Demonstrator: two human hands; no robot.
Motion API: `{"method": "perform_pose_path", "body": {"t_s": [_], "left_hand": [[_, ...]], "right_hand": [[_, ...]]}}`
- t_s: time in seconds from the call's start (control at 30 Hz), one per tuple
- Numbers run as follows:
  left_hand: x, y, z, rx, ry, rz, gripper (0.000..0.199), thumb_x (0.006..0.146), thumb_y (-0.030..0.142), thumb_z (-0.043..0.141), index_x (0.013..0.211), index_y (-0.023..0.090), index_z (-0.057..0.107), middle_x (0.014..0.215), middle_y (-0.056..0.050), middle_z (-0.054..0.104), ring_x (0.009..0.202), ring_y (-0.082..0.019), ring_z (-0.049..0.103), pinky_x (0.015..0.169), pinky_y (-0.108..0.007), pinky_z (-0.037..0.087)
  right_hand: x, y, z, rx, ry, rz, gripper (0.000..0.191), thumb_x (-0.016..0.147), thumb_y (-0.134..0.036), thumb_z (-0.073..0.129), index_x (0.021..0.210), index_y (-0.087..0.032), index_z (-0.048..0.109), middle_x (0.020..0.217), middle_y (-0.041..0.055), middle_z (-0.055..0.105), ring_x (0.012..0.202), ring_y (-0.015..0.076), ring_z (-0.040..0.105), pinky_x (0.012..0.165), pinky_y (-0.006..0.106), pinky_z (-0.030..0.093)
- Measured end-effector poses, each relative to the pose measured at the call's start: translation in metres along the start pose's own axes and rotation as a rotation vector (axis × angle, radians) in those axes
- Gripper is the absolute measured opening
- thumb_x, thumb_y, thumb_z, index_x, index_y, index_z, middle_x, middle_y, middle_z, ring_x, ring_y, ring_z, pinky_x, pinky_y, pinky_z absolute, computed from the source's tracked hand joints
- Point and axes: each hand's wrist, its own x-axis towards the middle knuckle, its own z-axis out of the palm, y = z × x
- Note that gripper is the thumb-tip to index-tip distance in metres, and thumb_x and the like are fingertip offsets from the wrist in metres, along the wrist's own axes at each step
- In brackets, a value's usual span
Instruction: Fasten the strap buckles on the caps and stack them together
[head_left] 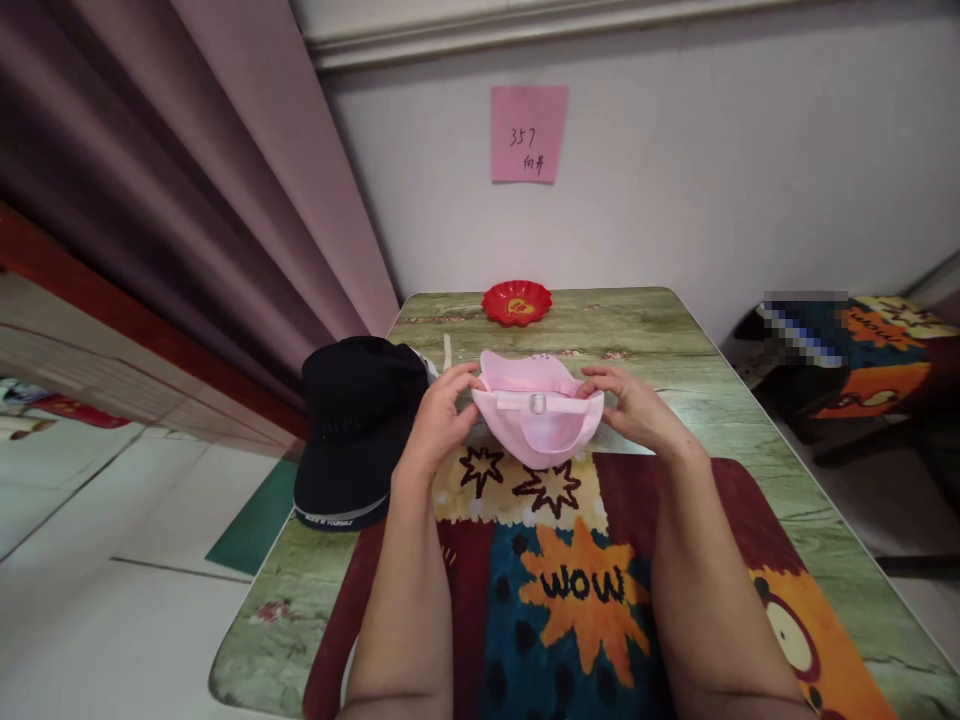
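Observation:
A pink baseball cap (536,420) is held up over the table, its back strap and metal buckle facing me and its crown hanging downward. My left hand (446,415) pinches the cap's left edge between thumb and fingers. On the other side, my right hand (626,405) grips the right edge the same way. Beside my left forearm lies a black cap (360,400), its brim toward me with white lettering along the edge. Part of the black cap is hidden behind my left hand and arm.
The green wood-patterned table (637,330) stands against a white wall. Toward its far edge sits a red scalloped dish (517,303). A colourful mat (577,620) marked WOW lies under my arms. Left is a purple curtain (247,150); a pink note (529,135) is on the wall.

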Motion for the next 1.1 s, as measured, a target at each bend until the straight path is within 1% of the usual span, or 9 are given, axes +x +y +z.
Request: {"method": "perform_pose_path", "body": {"t_s": [0.1, 0.23, 0.33, 0.43, 0.57, 0.73, 0.93, 1.0, 1.1], "left_hand": [[-0.003, 0.009, -0.007, -0.354, 0.099, -0.011, 0.013, 0.080, 0.023, 0.074, 0.090, 0.019, 0.068, 0.116, -0.008, 0.071, 0.110, -0.022, 0.066, 0.101, -0.035, 0.048], [-0.005, 0.020, -0.009, -0.842, 0.231, -0.119, 0.027, 0.069, 0.028, 0.086, 0.084, 0.017, 0.066, 0.078, 0.001, 0.068, 0.070, -0.012, 0.063, 0.069, -0.021, 0.051], [-0.001, 0.027, -0.005, -1.052, 0.275, -0.243, 0.034, 0.062, 0.030, 0.091, 0.081, 0.016, 0.065, 0.073, 0.002, 0.067, 0.060, -0.009, 0.060, 0.061, -0.019, 0.049], [0.002, 0.032, 0.000, -1.131, 0.275, -0.313, 0.032, 0.065, 0.030, 0.090, 0.080, 0.015, 0.066, 0.067, 0.003, 0.065, 0.054, -0.007, 0.057, 0.056, -0.017, 0.049], [0.006, 0.037, 0.015, -1.251, 0.278, -0.374, 0.027, 0.074, 0.027, 0.084, 0.094, 0.015, 0.071, 0.086, -0.003, 0.075, 0.072, -0.012, 0.070, 0.069, -0.021, 0.057], [0.011, 0.036, 0.034, -1.390, 0.311, -0.507, 0.023, 0.089, 0.034, 0.070, 0.104, 0.017, 0.072, 0.096, -0.006, 0.078, 0.103, -0.022, 0.074, 0.093, -0.032, 0.059], [0.006, 0.041, 0.037, -1.354, 0.099, -0.654, 0.025, 0.082, 0.025, 0.078, 0.105, 0.016, 0.073, 0.096, -0.007, 0.080, 0.109, -0.026, 0.073, 0.103, -0.037, 0.057], [0.007, 0.045, 0.038, -1.352, 0.134, -0.695, 0.023, 0.085, 0.027, 0.075, 0.105, 0.017, 0.074, 0.097, -0.007, 0.080, 0.110, -0.025, 0.073, 0.104, -0.036, 0.056], [0.011, 0.052, 0.039, -1.341, 0.298, -0.671, 0.022, 0.091, 0.031, 0.069, 0.107, 0.018, 0.074, 0.102, -0.007, 0.080, 0.114, -0.023, 0.071, 0.105, -0.034, 0.055]], "right_hand": [[0.000, -0.015, -0.005, 0.385, 0.092, -0.089, 0.019, 0.083, -0.032, 0.076, 0.100, -0.027, 0.077, 0.126, 0.0058, 0.071, 0.122, 0.0278, 0.063, 0.108, 0.046, 0.046], [0.000, -0.034, -0.003, 0.886, 0.183, -0.026, 0.032, 0.074, -0.041, 0.085, 0.101, -0.027, 0.077, 0.100, 0.0031, 0.079, 0.095, 0.0242, 0.073, 0.085, 0.037, 0.057], [0.003, -0.044, 0.002, 1.075, 0.264, 0.079, 0.035, 0.069, -0.042, 0.089, 0.097, -0.026, 0.078, 0.089, 0.0017, 0.080, 0.080, 0.0203, 0.073, 0.072, 0.032, 0.059], [0.006, -0.049, 0.005, 1.174, 0.376, 0.147, 0.030, 0.071, -0.037, 0.087, 0.097, -0.025, 0.078, 0.091, 0.0010, 0.080, 0.078, 0.0176, 0.073, 0.071, 0.029, 0.060], [0.012, -0.047, 0.009, 1.276, 0.366, 0.167, 0.031, 0.073, -0.031, 0.084, 0.102, -0.023, 0.077, 0.097, 0.0032, 0.080, 0.092, 0.0217, 0.075, 0.085, 0.035, 0.062], [0.023, -0.028, 0.024, 1.412, 0.449, 0.357, 0.022, 0.070, -0.022, 0.081, 0.091, -0.019, 0.075, 0.088, 0.0027, 0.079, 0.095, 0.0230, 0.074, 0.091, 0.036, 0.062], [0.031, -0.007, 0.031, 1.468, 0.575, 0.480, 0.026, 0.066, -0.009, 0.077, 0.091, -0.016, 0.073, 0.084, 0.0019, 0.078, 0.090, 0.0209, 0.074, 0.088, 0.034, 0.063], [0.032, -0.004, 0.032, 1.468, 0.583, 0.492, 0.024, 0.068, -0.008, 0.076, 0.090, -0.016, 0.072, 0.082, 0.0010, 0.078, 0.087, 0.0191, 0.074, 0.084, 0.031, 0.063], [0.029, -0.006, 0.034, 1.450, 0.566, 0.506, 0.015, 0.073, -0.014, 0.077, 0.086, -0.018, 0.070, 0.074, -0.0011, 0.076, 0.073, 0.0159, 0.072, 0.070, 0.025, 0.063]]}}
